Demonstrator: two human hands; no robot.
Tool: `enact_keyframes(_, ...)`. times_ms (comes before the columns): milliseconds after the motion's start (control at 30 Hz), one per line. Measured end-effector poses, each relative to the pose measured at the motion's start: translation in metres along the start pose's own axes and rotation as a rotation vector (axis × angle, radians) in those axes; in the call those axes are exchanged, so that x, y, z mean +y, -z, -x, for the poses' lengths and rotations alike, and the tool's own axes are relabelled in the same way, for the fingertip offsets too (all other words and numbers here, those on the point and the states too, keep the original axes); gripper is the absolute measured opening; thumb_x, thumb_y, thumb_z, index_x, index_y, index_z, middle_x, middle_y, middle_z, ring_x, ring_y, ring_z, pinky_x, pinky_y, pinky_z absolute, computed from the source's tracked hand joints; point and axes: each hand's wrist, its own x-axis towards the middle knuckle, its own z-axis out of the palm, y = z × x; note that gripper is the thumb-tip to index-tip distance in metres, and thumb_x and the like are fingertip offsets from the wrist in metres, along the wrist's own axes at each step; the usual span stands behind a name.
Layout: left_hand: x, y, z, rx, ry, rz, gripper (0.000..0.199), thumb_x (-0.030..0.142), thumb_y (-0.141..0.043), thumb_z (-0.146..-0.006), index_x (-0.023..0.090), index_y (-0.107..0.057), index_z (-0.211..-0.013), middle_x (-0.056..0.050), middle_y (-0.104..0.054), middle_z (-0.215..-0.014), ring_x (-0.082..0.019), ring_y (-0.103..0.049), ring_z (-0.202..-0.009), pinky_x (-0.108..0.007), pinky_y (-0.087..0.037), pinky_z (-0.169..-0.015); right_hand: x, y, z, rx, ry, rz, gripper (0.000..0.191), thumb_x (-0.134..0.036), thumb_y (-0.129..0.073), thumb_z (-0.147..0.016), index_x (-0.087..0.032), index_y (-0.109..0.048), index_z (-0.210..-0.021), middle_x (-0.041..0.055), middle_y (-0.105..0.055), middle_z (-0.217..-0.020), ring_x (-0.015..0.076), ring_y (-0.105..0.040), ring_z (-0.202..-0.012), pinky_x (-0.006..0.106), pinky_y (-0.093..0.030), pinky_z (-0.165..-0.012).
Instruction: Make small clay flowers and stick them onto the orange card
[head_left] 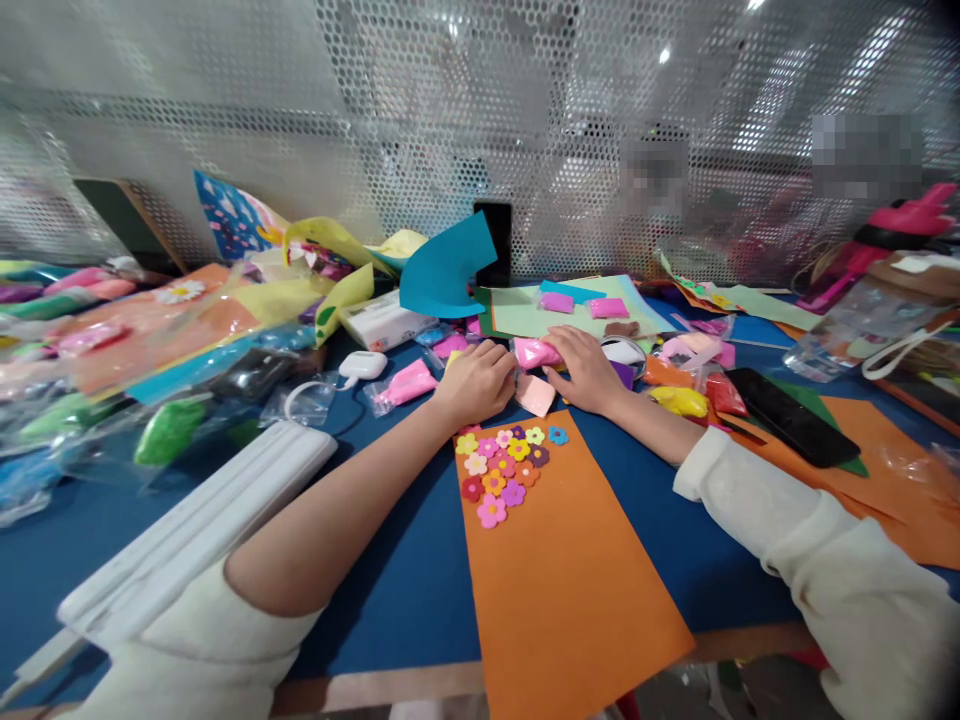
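My right hand (583, 370) has its fingers bent over a bright pink clay packet (532, 352) and its thumb below. Left of it, my left hand (478, 384) is curled with its fingertips down near the packet's left end; whatever they hold is hidden. A pale pink square packet (535, 396) lies between the hands, close to the right thumb. Nearer to me, an orange sheet (570, 590) reaches past the table's front edge. Several colourful flower pieces (502, 467) are clustered at its far left corner.
A white power strip (202, 520) lies at the left. Clay packets, including a pink one (409, 384) and a green one (171, 428), are scattered around. A black phone (793, 417) and a clear bottle (847, 315) are at the right. Behind stands a perforated metal panel (450, 120).
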Motion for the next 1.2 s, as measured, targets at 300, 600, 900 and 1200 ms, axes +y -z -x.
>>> enact_keyframes(300, 0.01, 0.048, -0.007, 0.075, 0.103, 0.074, 0.014, 0.023, -0.042, -0.083, 0.016, -0.055, -0.082, -0.008, -0.061, -0.08, -0.021, -0.054, -0.079, -0.034, -0.043, -0.072, -0.001, -0.002, 0.0, 0.002, -0.009, 0.03, 0.038, -0.027, -0.048, -0.081, -0.014, -0.052, -0.117, 0.0152, -0.054, -0.124, 0.0289, -0.044, -0.12, 0.045, -0.035, -0.1)
enact_keyframes(600, 0.065, 0.055, -0.001, -0.467, 0.19, 0.033, 0.022, 0.026, -0.044, -0.084, 0.012, -0.06, -0.087, -0.015, -0.064, -0.085, -0.032, -0.062, -0.081, -0.037, -0.043, -0.062, 0.001, 0.002, 0.0, 0.131, -0.157, 0.124, 0.034, -0.025, -0.045, -0.085, -0.011, -0.056, -0.114, 0.0174, -0.054, -0.123, 0.0319, -0.045, -0.116, 0.049, -0.029, -0.099)
enact_keyframes(900, 0.049, 0.069, -0.005, -0.722, 0.253, 0.454, 0.008, 0.02, -0.054, -0.075, 0.017, -0.061, -0.076, 0.0, -0.067, -0.07, -0.013, -0.062, -0.061, -0.019, -0.041, -0.053, -0.032, 0.049, 0.015, 0.214, 0.065, 0.001, 0.028, -0.027, -0.044, -0.086, -0.015, -0.055, -0.108, 0.0133, -0.06, -0.112, 0.026, -0.051, -0.11, 0.043, -0.035, -0.098)
enact_keyframes(1200, 0.028, 0.071, 0.001, -0.365, 0.289, 0.608, 0.018, 0.032, -0.048, -0.08, 0.016, -0.056, -0.078, -0.002, -0.065, -0.075, -0.012, -0.058, -0.062, -0.02, -0.046, -0.056, -0.049, 0.053, 0.038, -0.093, -0.531, -1.084, 0.043, -0.053, -0.053, -0.08, -0.019, -0.055, -0.105, 0.0082, -0.063, -0.102, 0.0202, -0.059, -0.094, 0.034, -0.045, -0.083)
